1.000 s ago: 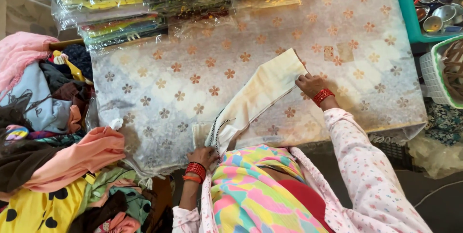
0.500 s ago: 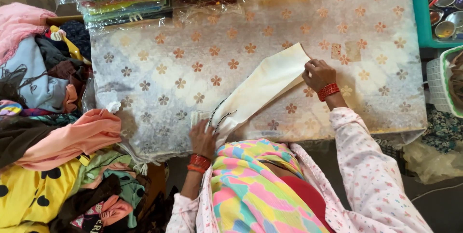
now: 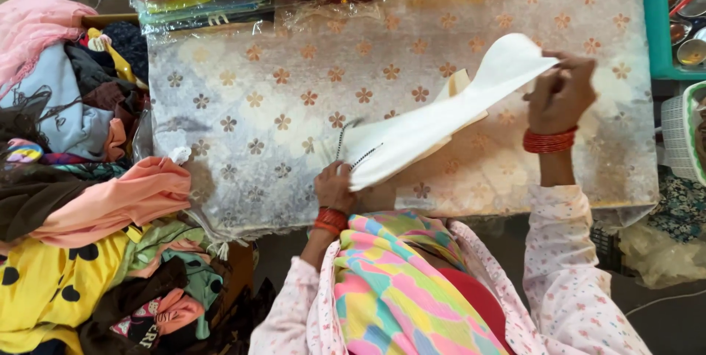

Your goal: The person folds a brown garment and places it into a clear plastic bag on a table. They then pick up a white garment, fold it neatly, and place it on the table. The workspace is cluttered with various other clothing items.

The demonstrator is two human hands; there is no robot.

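Head view: both hands hold a folded cream cloth (image 3: 441,123) lifted off the worktop (image 3: 243,142), which is covered with shiny floral fabric under clear plastic. Right hand (image 3: 562,90) is up at the far end, fingers (image 3: 548,79) pinching the cloth's upper edge. Left hand (image 3: 334,186) is at the near low end, fingers closed on the cloth corner; a thin dark beaded string (image 3: 346,138) dangles there. Cloth runs diagonal between the hands, sagging slightly, clear of the worktop at the right end. Red bangles on both wrists. Packaged fabrics (image 3: 198,2) stacked along the far edge. Pile of mixed clothes (image 3: 81,201) left of the worktop. Teal tray (image 3: 651,24) with metal bowls at far right.
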